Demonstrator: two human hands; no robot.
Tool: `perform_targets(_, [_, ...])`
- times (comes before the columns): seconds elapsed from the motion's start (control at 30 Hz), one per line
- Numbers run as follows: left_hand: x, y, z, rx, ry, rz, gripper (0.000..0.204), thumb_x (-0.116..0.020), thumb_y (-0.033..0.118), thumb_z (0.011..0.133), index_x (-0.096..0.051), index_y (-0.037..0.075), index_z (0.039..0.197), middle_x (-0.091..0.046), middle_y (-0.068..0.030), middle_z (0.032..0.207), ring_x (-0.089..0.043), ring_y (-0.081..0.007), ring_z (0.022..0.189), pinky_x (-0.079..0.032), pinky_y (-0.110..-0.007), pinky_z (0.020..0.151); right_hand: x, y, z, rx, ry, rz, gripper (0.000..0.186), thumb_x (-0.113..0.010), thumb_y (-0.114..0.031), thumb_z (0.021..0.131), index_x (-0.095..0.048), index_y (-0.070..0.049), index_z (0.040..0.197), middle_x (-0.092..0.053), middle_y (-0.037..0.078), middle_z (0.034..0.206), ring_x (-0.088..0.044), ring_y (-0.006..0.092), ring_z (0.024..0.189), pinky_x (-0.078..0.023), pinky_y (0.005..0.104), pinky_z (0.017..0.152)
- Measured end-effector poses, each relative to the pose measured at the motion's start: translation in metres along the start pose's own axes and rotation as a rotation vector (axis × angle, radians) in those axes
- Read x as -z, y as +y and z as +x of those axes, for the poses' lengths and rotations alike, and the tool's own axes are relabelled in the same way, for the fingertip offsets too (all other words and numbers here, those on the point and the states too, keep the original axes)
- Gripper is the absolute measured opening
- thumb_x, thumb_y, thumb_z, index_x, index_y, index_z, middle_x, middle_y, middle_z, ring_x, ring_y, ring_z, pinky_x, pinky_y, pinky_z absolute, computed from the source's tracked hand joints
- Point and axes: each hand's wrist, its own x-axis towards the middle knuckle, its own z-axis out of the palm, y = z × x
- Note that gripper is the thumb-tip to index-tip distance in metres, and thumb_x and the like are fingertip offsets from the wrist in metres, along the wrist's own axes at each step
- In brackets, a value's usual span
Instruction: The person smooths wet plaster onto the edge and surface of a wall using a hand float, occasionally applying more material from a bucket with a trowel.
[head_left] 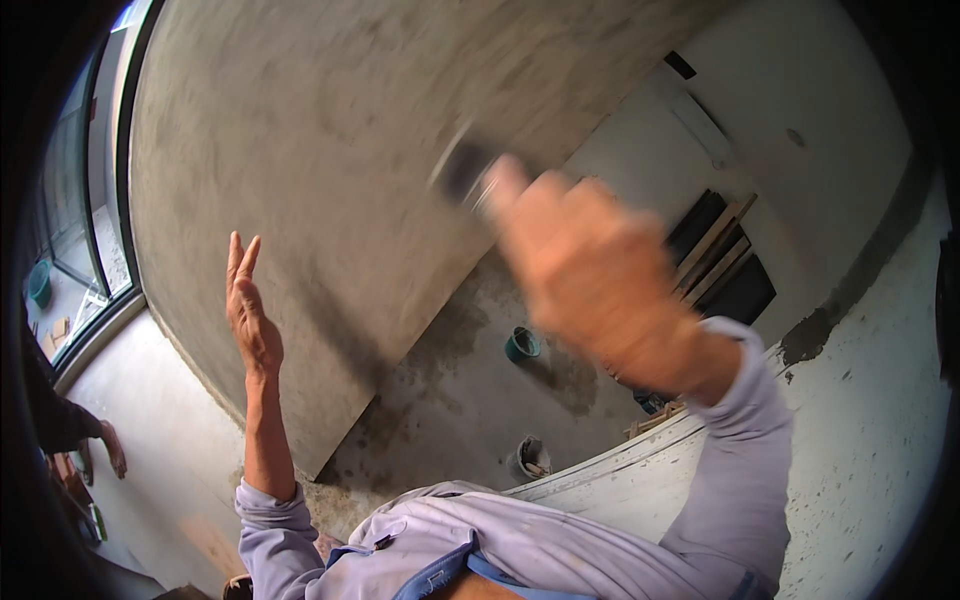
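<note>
My right hand (590, 260), smeared by motion, is closed around a flat tool (466, 172) with a dark face and a pale edge. The blur hides its exact kind. Behind the tool rises a grey-brown plastered wall (300, 130) with a mottled, trowelled surface; I cannot tell whether the tool touches it. My left hand (252, 315) is raised in front of the same wall, fingers stretched out and holding nothing. Whether its palm meets the plaster cannot be made out.
Far below, the floor (450, 400) carries a green bucket (522, 345) and another bucket (533, 458) with something inside. Dark panels and wooden boards (715, 255) lean at the right. A window frame (125, 200) borders the left, where a person's bare foot (113, 448) shows on a pale surface.
</note>
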Motion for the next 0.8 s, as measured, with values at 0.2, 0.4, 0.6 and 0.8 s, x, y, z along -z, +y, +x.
perform_targets(0.2, [0.038, -0.019, -0.015, 0.022, 0.011, 0.037, 0.063, -0.033, 0.055, 0.102, -0.056, 0.008, 0.136, -0.036, -0.014, 0.154, -0.034, -0.0311, 0.143, -0.027, -0.051, 0.117, 0.016, 0.004, -0.045, -0.163, 0.165, 0.496, 0.049, -0.062, -0.009, 0.085, -0.054, 0.008, 0.131, -0.063, 0.014, 0.1, -0.062, 0.026, 0.088, -0.053, 0.0311, 0.07])
perform_targets(0.4, [-0.017, 0.096, 0.036, -0.487, -0.407, 0.337, 0.051, -0.052, 0.028, 0.099, -0.043, 0.014, 0.147, -0.031, -0.011, 0.157, -0.025, -0.0312, 0.147, -0.024, -0.047, 0.119, -0.074, 0.072, -0.018, -0.742, 0.998, 1.075, 0.048, -0.053, -0.011, 0.097, -0.043, 0.007, 0.14, -0.05, 0.023, 0.141, -0.049, 0.0298, 0.129, -0.038, 0.0358, 0.108])
perform_targets(0.6, [-0.077, 0.154, 0.1, -0.814, -0.475, 0.42, 0.06, -0.051, 0.028, 0.098, -0.031, 0.017, 0.153, -0.019, -0.0066, 0.162, -0.008, -0.0284, 0.151, -0.011, -0.048, 0.122, -0.1, 0.033, 0.017, -0.772, 1.078, 1.143, 0.051, -0.055, -0.013, 0.095, -0.044, 0.007, 0.14, -0.052, 0.026, 0.138, -0.05, 0.0351, 0.129, -0.038, 0.0379, 0.109])
perform_targets(0.8, [-0.116, 0.139, 0.104, -0.905, -0.407, 0.382, 0.059, -0.03, 0.046, 0.104, -0.026, 0.017, 0.155, -0.013, -0.0087, 0.163, -0.003, -0.0298, 0.151, -0.002, -0.049, 0.121, -0.164, -0.132, -0.052, -0.875, 0.67, 1.362, 0.052, -0.05, -0.011, 0.097, -0.038, 0.007, 0.144, -0.048, 0.025, 0.142, -0.045, 0.0385, 0.133, -0.035, 0.0423, 0.11])
